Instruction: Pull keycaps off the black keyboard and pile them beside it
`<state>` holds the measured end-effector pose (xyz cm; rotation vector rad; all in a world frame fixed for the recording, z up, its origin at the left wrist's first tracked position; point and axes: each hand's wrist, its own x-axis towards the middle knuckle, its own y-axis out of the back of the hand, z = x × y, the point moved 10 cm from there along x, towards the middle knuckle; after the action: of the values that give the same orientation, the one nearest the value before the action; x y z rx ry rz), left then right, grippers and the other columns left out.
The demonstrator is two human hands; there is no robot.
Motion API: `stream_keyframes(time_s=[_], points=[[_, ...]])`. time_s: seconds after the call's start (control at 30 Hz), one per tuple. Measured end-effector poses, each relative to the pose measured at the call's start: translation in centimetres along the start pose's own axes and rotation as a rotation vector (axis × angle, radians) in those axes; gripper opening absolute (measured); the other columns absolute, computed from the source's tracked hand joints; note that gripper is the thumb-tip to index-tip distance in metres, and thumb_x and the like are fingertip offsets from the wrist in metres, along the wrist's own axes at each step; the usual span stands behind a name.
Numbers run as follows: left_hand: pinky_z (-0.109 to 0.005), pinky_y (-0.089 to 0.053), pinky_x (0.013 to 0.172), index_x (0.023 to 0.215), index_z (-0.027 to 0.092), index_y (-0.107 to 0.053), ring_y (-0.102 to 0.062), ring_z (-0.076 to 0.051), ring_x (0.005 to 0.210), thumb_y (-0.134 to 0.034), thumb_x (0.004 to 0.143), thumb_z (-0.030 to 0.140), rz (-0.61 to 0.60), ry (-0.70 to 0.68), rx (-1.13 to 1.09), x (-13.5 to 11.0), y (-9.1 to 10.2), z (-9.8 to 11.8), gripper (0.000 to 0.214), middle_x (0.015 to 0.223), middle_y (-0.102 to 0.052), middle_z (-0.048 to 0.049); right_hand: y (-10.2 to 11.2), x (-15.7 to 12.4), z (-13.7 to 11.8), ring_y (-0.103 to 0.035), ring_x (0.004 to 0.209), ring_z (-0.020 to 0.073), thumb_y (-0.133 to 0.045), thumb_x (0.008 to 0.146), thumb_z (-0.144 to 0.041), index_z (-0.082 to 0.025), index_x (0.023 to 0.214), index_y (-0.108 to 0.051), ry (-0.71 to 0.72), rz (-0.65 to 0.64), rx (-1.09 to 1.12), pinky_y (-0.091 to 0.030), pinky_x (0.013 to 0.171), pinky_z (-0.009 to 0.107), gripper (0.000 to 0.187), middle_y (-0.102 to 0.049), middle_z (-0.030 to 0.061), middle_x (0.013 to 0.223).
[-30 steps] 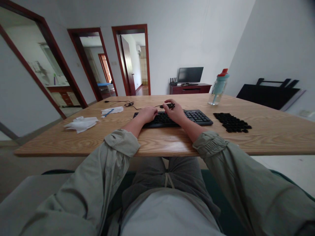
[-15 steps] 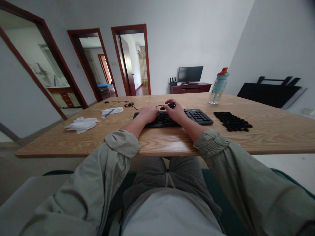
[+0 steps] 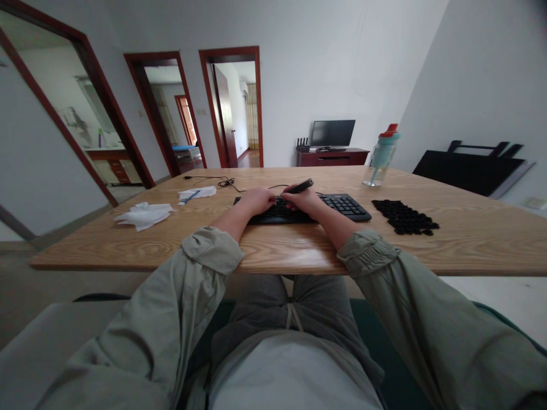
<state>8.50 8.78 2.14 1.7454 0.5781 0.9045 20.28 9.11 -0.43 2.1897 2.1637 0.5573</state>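
Observation:
A black keyboard lies on the wooden table in front of me, some of its middle hidden by my hands. My right hand is closed around a small tool with a thick black handle. The handle tilts up to the right, and its lower end points down toward the keys; its tip is too small to make out. Resting on the left part of the keyboard is my left hand, fingers curled together close to the right one. Whatever those fingertips pinch, if anything, is hidden.
Loose black keycaps lie in rows right of the keyboard. A bottle with a red lid stands behind them. On the left are a crumpled white tissue, a blue stick on another tissue, and a coiled cable.
The black handle in my right hand has swung from nearly level to tilted upward, reaching past the hand. My left hand stays at the keyboard. The whole view has shifted slightly.

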Motion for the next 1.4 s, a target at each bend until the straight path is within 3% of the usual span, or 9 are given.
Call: stream_keyframes(time_s=[0.23, 0.33, 0.43, 0.6, 0.8, 1.03, 1.2, 1.4], points=[[-0.031, -0.047, 0.075, 0.095, 0.026, -0.074, -0.065, -0.024, 0.092, -0.052, 0.086, 0.046, 0.028, 0.071, -0.052, -0.3, 0.5, -0.8, 0.031, 0.097, -0.072, -0.0071, 0.1, 0.6, 0.4, -0.064, 0.059, 0.0098, -0.073, 0.076, -0.017, -0.016, 0.099, -0.065, -0.015, -0.005, 0.046, -0.05, 0.046, 0.016, 0.025, -0.069, 0.0028, 0.078], [-0.032, -0.048, 0.081, 0.097, 0.023, -0.072, -0.064, -0.023, 0.093, -0.055, 0.084, 0.045, 0.154, 0.108, -0.122, -0.4, 1.9, -1.1, 0.031, 0.098, -0.072, -0.0071, -0.1, 1.0, 0.3, -0.063, 0.059, 0.0101, -0.072, 0.076, -0.016, -0.015, 0.098, -0.064, -0.007, -0.027, 0.055, -0.049, 0.046, 0.016, 0.023, -0.067, 0.0022, 0.074], [-0.03, -0.048, 0.087, 0.112, 0.022, -0.067, -0.064, -0.02, 0.098, -0.056, 0.084, 0.036, 0.264, 0.04, -0.285, 0.4, 2.6, -0.6, 0.034, 0.109, -0.071, -0.0059, -0.1, 1.4, 0.2, -0.063, 0.058, 0.0109, -0.072, 0.076, -0.015, -0.014, 0.098, -0.063, 0.005, -0.061, 0.034, -0.049, 0.045, 0.017, 0.024, -0.066, 0.0018, 0.071], [-0.026, -0.051, 0.082, 0.118, 0.018, -0.066, -0.066, -0.015, 0.089, -0.052, 0.082, 0.018, 0.089, -0.065, -0.567, 3.2, -0.1, 0.7, 0.039, 0.103, -0.073, -0.0057, 0.7, 1.7, 0.2, -0.059, 0.054, 0.0112, -0.072, 0.073, -0.015, -0.014, 0.094, -0.066, 0.046, -0.05, -0.1, -0.045, 0.044, 0.019, 0.021, -0.066, 0.0021, 0.067], [-0.027, -0.051, 0.078, 0.12, 0.015, -0.066, -0.066, -0.015, 0.082, -0.054, 0.078, 0.012, -0.006, -0.085, -0.636, 3.0, -0.3, 1.0, 0.044, 0.096, -0.074, -0.0068, 0.5, 1.9, -1.4, -0.065, 0.073, 0.0161, -0.075, 0.065, -0.013, -0.013, 0.087, -0.066, 0.219, -0.03, -0.197, -0.054, 0.07, 0.027, 0.023, -0.072, 0.0043, 0.08], [-0.029, -0.05, 0.075, 0.101, 0.014, -0.072, -0.064, -0.017, 0.08, -0.055, 0.076, 0.015, -0.001, -0.052, -0.569, 3.7, -0.8, 0.6, 0.031, 0.09, -0.074, -0.0054, 0.1, 2.6, -1.3, -0.065, 0.082, 0.0184, -0.069, 0.069, -0.012, -0.012, 0.09, -0.068, 0.249, -0.041, -0.329, -0.051, 0.076, 0.028, 0.021, -0.073, 0.0071, 0.088], [-0.029, -0.05, 0.076, 0.098, 0.014, -0.071, -0.064, -0.017, 0.08, -0.056, 0.076, 0.016, 0.012, -0.009, -0.566, 4.1, -1.3, -0.2, 0.027, 0.092, -0.073, -0.0054, 0.5, 2.6, -1.5, -0.065, 0.083, 0.0196, -0.069, 0.069, -0.016, -0.012, 0.093, -0.067, 0.271, 0.039, -0.477, -0.05, 0.075, 0.028, 0.025, -0.072, 0.0091, 0.091], [-0.03, -0.05, 0.075, 0.094, 0.014, -0.068, -0.064, -0.018, 0.081, -0.058, 0.075, 0.018, 0.045, 0.003, -0.618, 4.0, -1.3, -0.8, 0.022, 0.091, -0.072, -0.0064, 0.6, 2.2, -2.1, -0.067, 0.073, 0.0181, -0.067, 0.074, -0.025, -0.017, 0.112, -0.06, 0.29, 0.042, -0.327, -0.049, 0.065, 0.026, 0.04, -0.072, 0.0048, 0.083]])
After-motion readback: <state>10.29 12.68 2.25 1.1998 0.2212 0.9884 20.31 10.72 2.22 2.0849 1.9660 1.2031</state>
